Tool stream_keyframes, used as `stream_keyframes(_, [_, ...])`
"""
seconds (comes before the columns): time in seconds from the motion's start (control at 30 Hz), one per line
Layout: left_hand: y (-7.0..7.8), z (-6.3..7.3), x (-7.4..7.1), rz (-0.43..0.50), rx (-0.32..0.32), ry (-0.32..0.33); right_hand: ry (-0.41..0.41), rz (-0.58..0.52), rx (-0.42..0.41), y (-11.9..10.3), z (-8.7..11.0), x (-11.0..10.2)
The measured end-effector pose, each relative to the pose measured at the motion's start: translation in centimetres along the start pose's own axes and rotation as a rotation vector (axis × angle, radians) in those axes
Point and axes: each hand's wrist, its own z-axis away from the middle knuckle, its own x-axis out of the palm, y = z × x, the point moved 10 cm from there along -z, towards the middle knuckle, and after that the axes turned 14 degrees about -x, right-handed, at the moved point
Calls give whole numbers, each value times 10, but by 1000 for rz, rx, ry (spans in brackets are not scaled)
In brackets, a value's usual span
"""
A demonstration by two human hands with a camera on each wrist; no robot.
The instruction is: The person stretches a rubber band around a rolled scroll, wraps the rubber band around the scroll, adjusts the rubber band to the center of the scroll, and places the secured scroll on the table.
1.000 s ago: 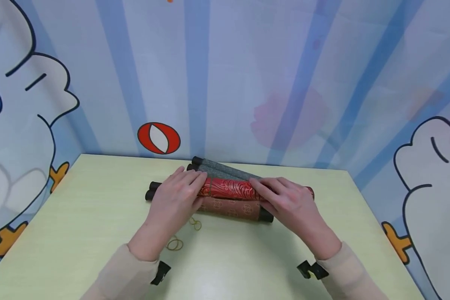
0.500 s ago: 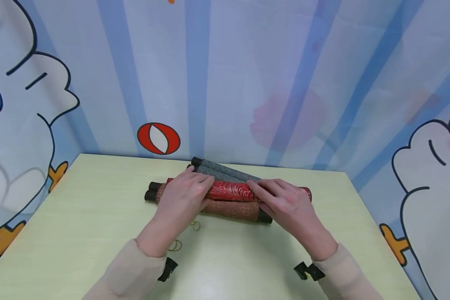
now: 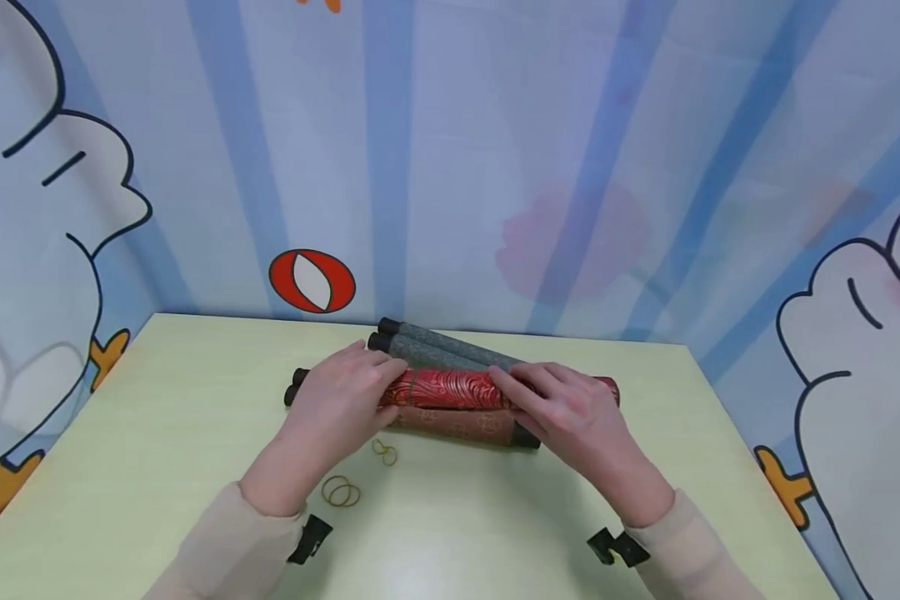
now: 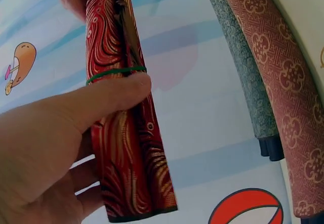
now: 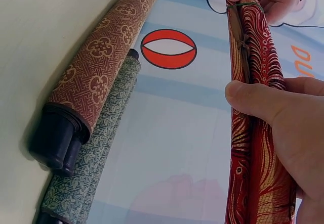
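And here's the red scroll [image 3: 457,390], up in the air over the pile, both hands on it: the left grip [image 3: 341,392] is wrapped round one stretch, thumb across the front, and the right grip [image 3: 570,400] clasps it further along. Watch that green band [image 4: 115,72]! It crosses the scroll right beside the left thumb, and a careless push from that thumb could shove it toward the near end and off, or twist it askew. Now the right side: no band shows there, so if the right grip slackens too soon, I'd expect that half to spring loose and the cloth to unwind. Between the hands a brown tie [image 5: 244,47] lies lengthwise along the groove; should the band ride over it, it could snag.

Trouble lurks below as well. The brown scroll [image 3: 457,422] and the grey-green scrolls [image 3: 435,346] lie on the counter [image 3: 495,517], at an angle to each other, and a red scroll dropped onto those rounded backs could well roll or knock them about. And look, loose bands [image 3: 341,492] near the left forearm: one sweep of that sleeve [image 3: 228,542] might scatter them
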Motion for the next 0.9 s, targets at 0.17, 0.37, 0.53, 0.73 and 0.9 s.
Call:
stream_keyframes(0.17, [8, -4, 4, 5, 18, -8, -5, 15, -1, -2, 0, -1])
stream_keyframes(0.37, [15, -7, 6, -11, 28, -18, 6, 18, 12, -2, 2, 2])
stream_keyframes(0.53, [23, -7, 8, -11, 59, -2, 29, 5, 9, -5, 1, 9])
stream_keyframes(0.73, [22, -5, -4, 1, 62, 11, 39, -13, 20, -6, -9, 11])
stream_keyframes(0.9, [4, 0, -9, -23, 19, -30, 8, -25, 20, -4, -10, 6])
